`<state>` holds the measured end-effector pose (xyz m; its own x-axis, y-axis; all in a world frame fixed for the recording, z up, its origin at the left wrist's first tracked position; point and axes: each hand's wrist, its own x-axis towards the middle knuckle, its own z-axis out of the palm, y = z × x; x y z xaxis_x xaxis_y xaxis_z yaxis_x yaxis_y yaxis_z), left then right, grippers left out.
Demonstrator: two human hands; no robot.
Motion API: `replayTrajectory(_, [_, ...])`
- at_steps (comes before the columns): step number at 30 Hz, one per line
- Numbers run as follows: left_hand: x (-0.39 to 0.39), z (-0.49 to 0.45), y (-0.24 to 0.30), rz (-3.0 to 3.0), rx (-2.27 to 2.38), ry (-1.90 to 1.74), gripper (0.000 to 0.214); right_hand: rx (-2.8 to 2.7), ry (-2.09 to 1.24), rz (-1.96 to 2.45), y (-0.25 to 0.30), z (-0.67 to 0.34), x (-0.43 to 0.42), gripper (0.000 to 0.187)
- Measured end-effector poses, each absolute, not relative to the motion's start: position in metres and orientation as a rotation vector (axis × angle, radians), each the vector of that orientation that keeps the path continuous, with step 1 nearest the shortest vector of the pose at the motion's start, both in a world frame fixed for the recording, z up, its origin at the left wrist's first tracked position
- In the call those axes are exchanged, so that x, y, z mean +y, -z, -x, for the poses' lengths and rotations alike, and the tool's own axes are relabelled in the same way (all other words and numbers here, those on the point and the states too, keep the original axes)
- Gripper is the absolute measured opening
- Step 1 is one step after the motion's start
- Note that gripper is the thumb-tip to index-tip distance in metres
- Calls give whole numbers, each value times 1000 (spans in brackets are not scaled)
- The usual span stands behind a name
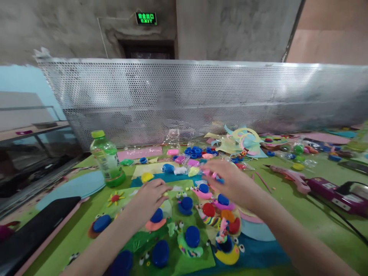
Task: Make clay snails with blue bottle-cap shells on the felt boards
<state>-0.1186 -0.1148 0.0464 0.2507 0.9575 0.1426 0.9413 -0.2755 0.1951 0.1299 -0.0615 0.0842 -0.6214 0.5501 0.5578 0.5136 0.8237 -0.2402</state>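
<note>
My left hand (153, 195) hovers over a green sheet (192, 264), its fingers curled together; what they hold, if anything, I cannot make out. My right hand (224, 176) reaches over small pink and blue pieces with bent fingers slightly apart, and no held object shows. Clay snails with blue bottle caps and googly eyes cover the sheet, among them a green snail (191, 241), a yellow snail (228, 255) and a pink snail (202, 191). A red-capped snail (209, 212) has a striped body. Left of my left hand lies a yellow clay sun (115, 198) with a red centre.
A green drink bottle (107, 161) stands at the left, near a black phone-like slab (43, 234). Blue caps (195, 152) and wrapped clay lie behind. At the right are a pink glue gun (290, 176) and a purple device (336, 195) with a cord. A perforated metal panel (201, 99) stands behind.
</note>
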Motion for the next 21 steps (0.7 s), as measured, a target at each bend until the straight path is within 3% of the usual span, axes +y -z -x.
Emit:
replayTrajectory(3, [-118,117,-52,-2430,1860,-425,14,-2751,34,557,-82,-101,-106,18])
replayTrajectory(9, [-127,111,-68,-2316,2036,-535,21,-3034,222,597,-54,-56,-126,26])
replayTrajectory(12, [-131,113,-71,-2286,2051,-587,18,-3049,161,641,-48,-48,-124,17])
replayTrajectory(21, [-135,118,-73,-2229,1786,-852,21,-2750,-122,806,-91,-57,-109,22])
